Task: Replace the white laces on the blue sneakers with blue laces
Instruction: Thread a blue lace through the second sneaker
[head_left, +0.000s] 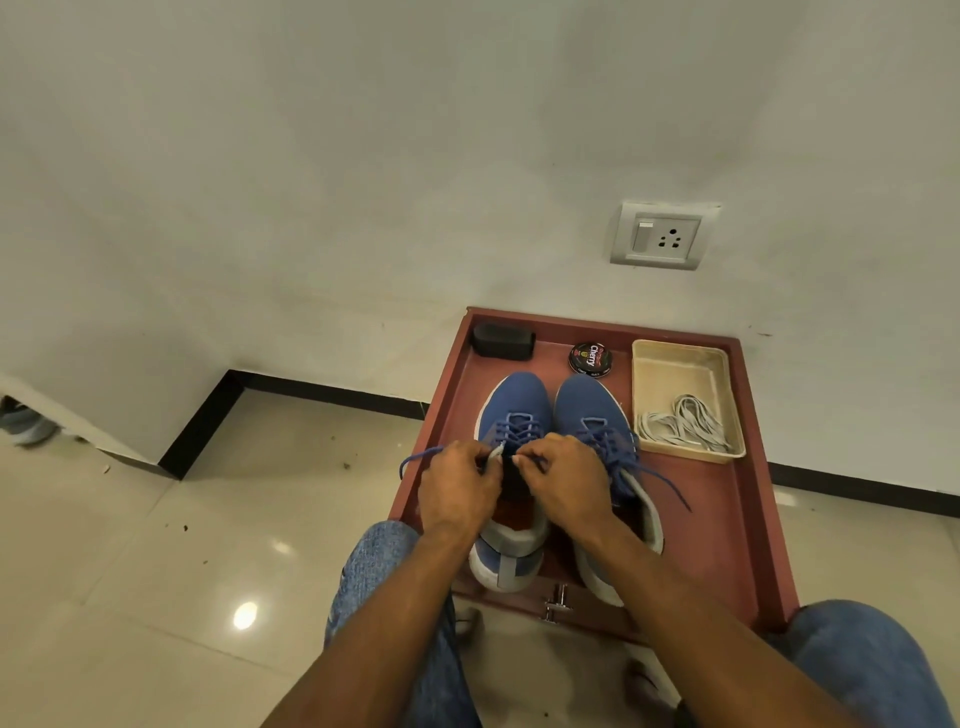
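Note:
Two blue sneakers stand side by side, toes away from me, on a reddish-brown tray (737, 525). The left sneaker (514, 400) and the right sneaker (587, 405) both carry blue laces. My left hand (457, 493) pinches one end of the left sneaker's blue lace (415, 460), which loops out to the left. My right hand (563, 486) pinches the other end over the shoe's tongue. The right sneaker's blue lace (660, 475) trails loose to the right. White laces (685, 423) lie bundled in a cream tray (675, 364).
A black box (503, 340) and a round tin of shoe polish (590, 358) sit at the tray's far end. A wall with a socket plate (662, 236) is right behind. My jeans-clad knees (379, 571) flank the tray on a glossy tiled floor (156, 571).

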